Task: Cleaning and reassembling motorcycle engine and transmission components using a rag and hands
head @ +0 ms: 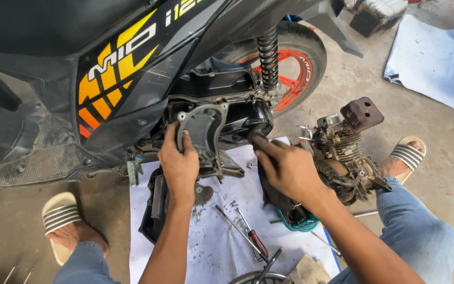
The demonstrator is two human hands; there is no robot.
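A black scooter with orange and yellow graphics (106,73) stands in front of me, its side engine case (222,118) exposed. My left hand (178,160) grips a grey curved cover piece (203,129) against the case. My right hand (285,165) presses a dark rag (271,192) against the black housing (253,118) at the rear of the case, fingers closed on the cloth.
A white sheet (216,231) on the concrete floor carries a red-handled screwdriver (256,242), loose bolts and a black cover (153,208). A small dirty engine (342,152) sits to the right. The orange-rimmed rear wheel (290,63) and a shock absorber (268,58) are behind. A blue tarp (437,63) lies far right.
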